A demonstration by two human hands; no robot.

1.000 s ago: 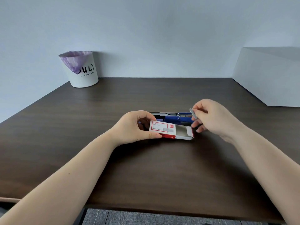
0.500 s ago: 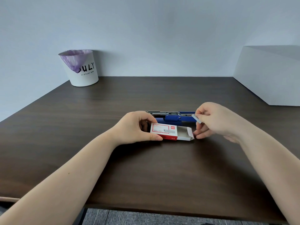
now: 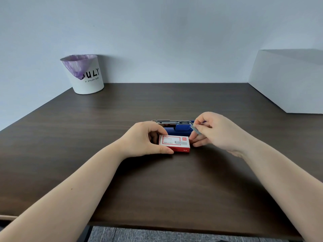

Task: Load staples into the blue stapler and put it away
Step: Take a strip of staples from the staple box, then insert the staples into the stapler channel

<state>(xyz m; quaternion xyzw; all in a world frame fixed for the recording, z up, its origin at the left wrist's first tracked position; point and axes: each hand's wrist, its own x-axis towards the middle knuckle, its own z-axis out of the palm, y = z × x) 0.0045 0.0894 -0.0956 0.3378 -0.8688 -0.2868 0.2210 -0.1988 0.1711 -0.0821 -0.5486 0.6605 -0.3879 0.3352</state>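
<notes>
Staple box [image 3: 174,143] closed, left hand [image 3: 145,138] gripping; right hand [image 3: 215,131] pinching staple strip [image 3: 195,130].

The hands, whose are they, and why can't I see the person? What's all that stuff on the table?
There is no machine here. A person wears a camera on their head, looking down, so you see only their two arms and hands. The left hand holds a small red and white staple box on the dark table. The right hand pinches a thin grey strip of staples in its grip. Behind the box lies a blue stapler, opened up. Far left stands a white bin with a purple bag. On the right is a big white box.
</notes>
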